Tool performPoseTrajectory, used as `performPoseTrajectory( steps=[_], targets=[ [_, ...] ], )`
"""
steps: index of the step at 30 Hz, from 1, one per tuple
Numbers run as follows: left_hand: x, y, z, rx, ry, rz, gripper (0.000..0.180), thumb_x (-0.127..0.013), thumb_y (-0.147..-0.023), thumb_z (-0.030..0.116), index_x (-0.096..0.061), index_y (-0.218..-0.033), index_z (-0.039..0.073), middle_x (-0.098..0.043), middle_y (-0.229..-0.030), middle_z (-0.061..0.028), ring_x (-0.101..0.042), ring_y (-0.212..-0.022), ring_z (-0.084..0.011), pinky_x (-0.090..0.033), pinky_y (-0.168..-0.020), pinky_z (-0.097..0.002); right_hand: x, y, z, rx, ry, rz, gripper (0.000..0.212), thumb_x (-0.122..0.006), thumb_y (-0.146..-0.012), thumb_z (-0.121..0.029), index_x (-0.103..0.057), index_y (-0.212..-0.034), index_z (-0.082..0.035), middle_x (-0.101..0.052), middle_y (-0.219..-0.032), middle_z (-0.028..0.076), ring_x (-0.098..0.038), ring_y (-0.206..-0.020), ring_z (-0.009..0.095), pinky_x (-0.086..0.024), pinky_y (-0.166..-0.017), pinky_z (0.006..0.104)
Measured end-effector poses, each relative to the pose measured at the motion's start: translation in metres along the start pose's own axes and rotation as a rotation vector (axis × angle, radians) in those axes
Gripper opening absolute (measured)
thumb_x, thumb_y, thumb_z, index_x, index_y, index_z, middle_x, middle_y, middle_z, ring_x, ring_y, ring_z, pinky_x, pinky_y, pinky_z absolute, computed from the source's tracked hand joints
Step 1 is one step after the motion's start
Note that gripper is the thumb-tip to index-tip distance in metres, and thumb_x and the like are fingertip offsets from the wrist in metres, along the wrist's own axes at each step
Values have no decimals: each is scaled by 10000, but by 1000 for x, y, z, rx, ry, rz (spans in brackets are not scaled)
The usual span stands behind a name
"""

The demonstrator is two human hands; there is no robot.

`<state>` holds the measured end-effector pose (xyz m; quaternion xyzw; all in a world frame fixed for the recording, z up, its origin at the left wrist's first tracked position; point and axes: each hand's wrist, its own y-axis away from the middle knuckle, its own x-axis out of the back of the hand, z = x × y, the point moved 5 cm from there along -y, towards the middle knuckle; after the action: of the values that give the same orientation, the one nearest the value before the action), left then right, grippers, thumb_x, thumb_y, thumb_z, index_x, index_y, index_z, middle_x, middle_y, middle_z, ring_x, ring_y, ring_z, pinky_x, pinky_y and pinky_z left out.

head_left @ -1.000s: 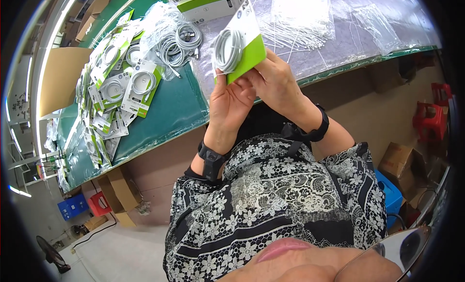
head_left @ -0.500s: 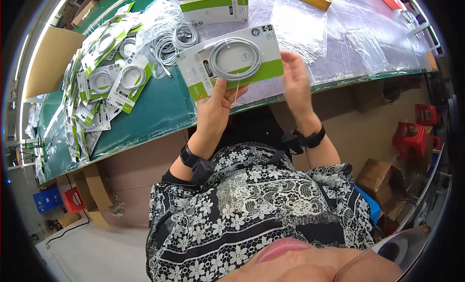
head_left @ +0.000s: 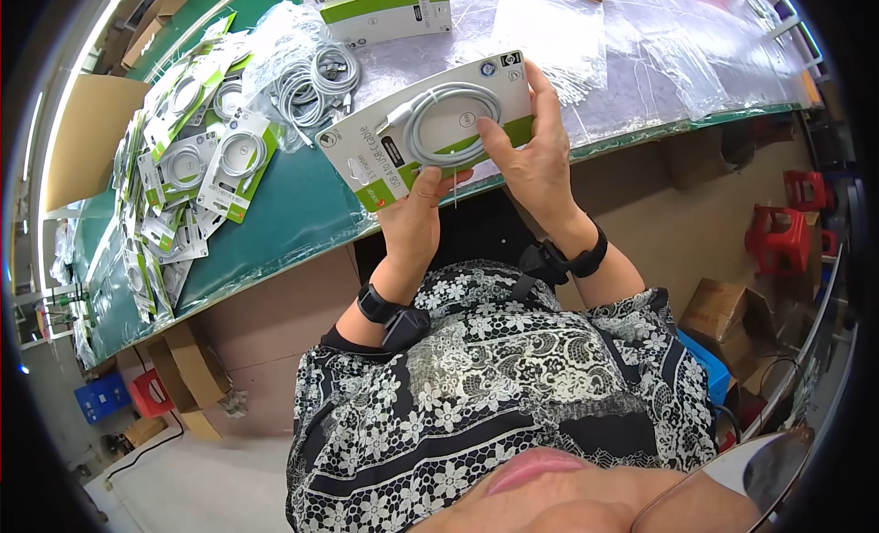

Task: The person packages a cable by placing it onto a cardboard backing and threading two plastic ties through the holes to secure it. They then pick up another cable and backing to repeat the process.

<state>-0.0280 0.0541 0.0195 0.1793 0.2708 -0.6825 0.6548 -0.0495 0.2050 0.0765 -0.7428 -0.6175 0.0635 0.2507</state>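
Note:
Between my hands, a white and green cardboard backing card (head_left: 366,153) is raised above the near table edge, tilted with its right end higher. A coiled grey-white USB cable (head_left: 417,130) lies against its front. My left hand (head_left: 417,212) grips the card's lower edge, thumb in front by the coil and fingers behind. At the right end my right hand (head_left: 540,153) holds the card, its thumb pressed on the front inside the coil. A thin white tie end (head_left: 455,192) hangs below the card.
Carded cables (head_left: 240,157) lie in a heap at the left of the green-topped table (head_left: 293,208). Loose coiled cables (head_left: 316,84) are behind the card, near a stack of cards (head_left: 389,16). White ties (head_left: 568,80) lie on plastic film. Red stools (head_left: 778,240) stand at right.
My right hand has moved onto the card's right end, its thumb now over the front. The card has tilted slightly, and the view has shifted a little.

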Motion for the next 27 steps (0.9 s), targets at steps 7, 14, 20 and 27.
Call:
performPoseTrajectory(
  steps=[7,14,20,27],
  targets=[
    [6,-4,-4,47,51,31,371,-510,-920,54,-397,-1271,16,-538,-1179,-136,-594,-1027,-267,-558,-827,-416,9,0,-6,298,158,172,614,-680,-810,-126,-371,-1329,-14,-549,-1095,116,-519,-996,198,-417,-914,350],
    [7,-5,-8,89,169,54,325,-531,-930,122,-453,-1231,26,-573,-1130,-114,-609,-1003,-241,-551,-816,-368,-9,27,-20,775,511,-143,316,-707,-709,-116,-614,-1011,-119,-569,-921,-13,-486,-918,178,-347,-929,369],
    [16,-2,-3,-51,-176,121,332,-623,-859,87,-521,-1166,13,-604,-1069,-108,-628,-946,-231,-539,-779,-343,-12,27,-13,728,453,-7,169,-712,-647,-121,-654,-804,-142,-581,-903,-30,-492,-920,168,-335,-889,354],
    [-24,5,56,-839,-852,-300,321,-710,-716,15,-622,-1023,-18,-615,-997,-152,-639,-918,-275,-545,-797,-364,-9,30,-10,704,380,15,165,-671,-650,-129,-669,-811,-164,-613,-884,-49,-489,-918,151,-307,-860,338]
  ],
)
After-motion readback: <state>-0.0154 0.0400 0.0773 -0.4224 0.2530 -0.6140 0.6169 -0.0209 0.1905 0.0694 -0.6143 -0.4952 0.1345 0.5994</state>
